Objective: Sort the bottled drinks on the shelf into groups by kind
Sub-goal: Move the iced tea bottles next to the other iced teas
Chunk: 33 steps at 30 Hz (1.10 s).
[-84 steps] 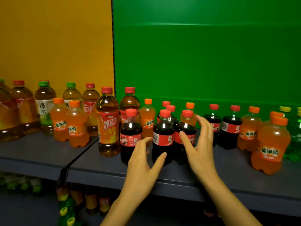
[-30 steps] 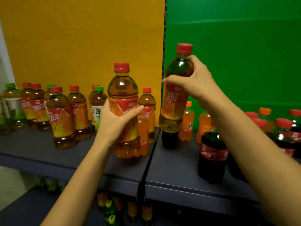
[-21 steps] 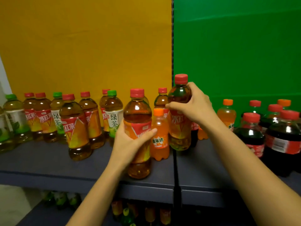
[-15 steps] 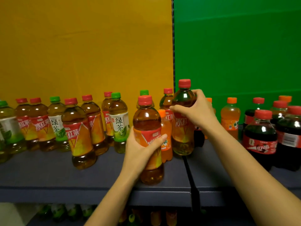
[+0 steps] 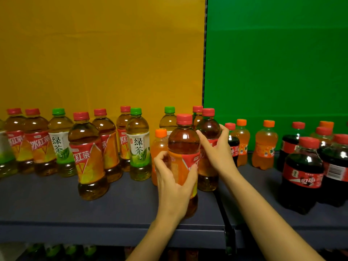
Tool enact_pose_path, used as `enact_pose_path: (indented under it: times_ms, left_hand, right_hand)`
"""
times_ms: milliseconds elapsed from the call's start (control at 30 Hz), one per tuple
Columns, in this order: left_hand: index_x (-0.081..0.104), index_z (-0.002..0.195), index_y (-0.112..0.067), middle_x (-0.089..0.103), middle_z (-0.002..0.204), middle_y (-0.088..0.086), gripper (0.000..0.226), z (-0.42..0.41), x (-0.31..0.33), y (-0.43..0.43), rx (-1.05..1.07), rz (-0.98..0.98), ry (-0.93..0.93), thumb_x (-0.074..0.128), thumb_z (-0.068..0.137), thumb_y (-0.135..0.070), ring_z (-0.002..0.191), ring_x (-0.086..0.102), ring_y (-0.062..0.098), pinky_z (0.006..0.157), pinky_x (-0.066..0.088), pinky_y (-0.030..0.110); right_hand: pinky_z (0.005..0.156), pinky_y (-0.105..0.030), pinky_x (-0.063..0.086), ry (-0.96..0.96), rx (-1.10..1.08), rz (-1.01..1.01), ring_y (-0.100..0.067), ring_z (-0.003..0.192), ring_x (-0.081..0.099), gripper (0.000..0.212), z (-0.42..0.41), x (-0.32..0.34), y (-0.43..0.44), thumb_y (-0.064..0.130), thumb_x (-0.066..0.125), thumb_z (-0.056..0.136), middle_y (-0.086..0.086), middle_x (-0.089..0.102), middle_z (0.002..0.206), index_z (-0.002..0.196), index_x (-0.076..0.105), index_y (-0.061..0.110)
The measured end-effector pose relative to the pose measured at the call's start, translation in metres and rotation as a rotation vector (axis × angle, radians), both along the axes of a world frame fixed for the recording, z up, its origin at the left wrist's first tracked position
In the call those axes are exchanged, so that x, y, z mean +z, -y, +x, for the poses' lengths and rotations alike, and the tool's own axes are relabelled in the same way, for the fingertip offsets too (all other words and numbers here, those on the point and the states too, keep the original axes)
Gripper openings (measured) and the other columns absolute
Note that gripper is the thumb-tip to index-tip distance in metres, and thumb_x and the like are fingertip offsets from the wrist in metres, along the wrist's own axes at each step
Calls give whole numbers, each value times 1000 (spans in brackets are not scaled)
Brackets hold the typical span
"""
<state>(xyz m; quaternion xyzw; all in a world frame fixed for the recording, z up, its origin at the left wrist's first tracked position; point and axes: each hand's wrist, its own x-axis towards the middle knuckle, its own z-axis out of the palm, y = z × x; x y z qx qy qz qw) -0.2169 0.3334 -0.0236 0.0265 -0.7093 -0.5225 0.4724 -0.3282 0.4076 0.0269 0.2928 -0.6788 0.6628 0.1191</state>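
Lowered since earlier, the front red-capped clear plastic iced-tea bottle (image 5: 183,142), clasped by the left hand (image 5: 175,185), and its rear twin (image 5: 208,129), gripped by the right hand (image 5: 216,149), stand on the dark grey shelf (image 5: 113,210); seat each flat among its kind before releasing.

Amber tea bottles (image 5: 87,157) carry red caps and red-yellow labels, pale green teas (image 5: 139,146) green caps and white labels, orange sodas (image 5: 264,147) orange caps, black colas (image 5: 301,172) red caps, on a slate-blue shelf (image 5: 56,208), yellow panel (image 5: 94,53) upper left, green panel (image 5: 273,53) upper right.
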Motion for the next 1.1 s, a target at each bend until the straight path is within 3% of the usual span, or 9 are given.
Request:
enact_pose_path:
  times_ms: [100,233,333,467,600,700,800,900,1100]
  left_hand:
    - [24,112,-45,44,123,-5,58,-2,-1,-4,29,-62,33,58,66,-57,115,48,8,94,47,27]
    - [17,120,-39,36,123,-12,64,-7,-5,-12,130,-205,89,49,70,-63,114,38,-7,92,33,4]
    - [18,129,-37,35,127,-15,76,-9,-7,-19,178,-263,125,42,69,-77,118,37,-2,96,34,13]
    - [23,129,-35,33,122,-20,79,-14,-4,-24,259,-286,121,31,67,-84,116,37,-3,93,33,10]
    - [33,127,-31,33,116,-20,73,-10,-3,-18,276,-328,99,30,73,-80,114,37,-1,96,35,20]
    - [42,116,-34,36,112,-26,55,0,0,2,262,-283,34,23,82,-72,114,35,-6,99,32,21]
    - [43,124,-26,41,121,-15,46,1,3,40,299,-223,47,37,88,-55,118,37,-1,99,33,20]
    - [33,137,-15,39,135,2,58,-6,10,75,283,-279,221,56,88,-36,127,37,14,99,32,23]
    - [26,140,-15,43,140,7,82,-26,15,103,111,-347,377,68,75,-43,126,44,23,102,43,44]
  right_hand:
    - [96,-32,45,57,72,-1,-15,114,52,61,-3,-5,1,48,57,82,0,51,124,128,26,23]
    - [96,-28,41,94,161,9,-10,118,46,56,-4,-15,0,39,49,92,5,43,131,137,19,26]
    - [87,-18,43,88,213,46,-4,114,47,57,-4,-17,-6,37,44,95,7,41,132,141,14,26]
    - [71,-13,43,133,298,78,6,99,49,48,-2,-8,-17,37,40,97,20,47,113,140,21,31]
    - [97,-27,40,129,192,86,-5,119,46,44,6,-5,-29,47,34,95,10,44,135,137,32,32]
    - [98,-14,32,28,39,52,-2,126,38,48,16,-6,-38,40,38,95,7,37,143,140,32,26]
    - [76,3,37,-89,-24,-60,20,98,46,34,30,-7,-45,30,45,95,7,45,132,129,43,25]
    - [83,-6,41,-231,-114,-152,9,99,51,24,52,-9,-47,32,54,88,4,50,122,111,47,36]
    - [83,-20,44,-400,-194,-186,-6,95,54,20,106,-8,-24,28,50,85,9,54,104,104,51,35]
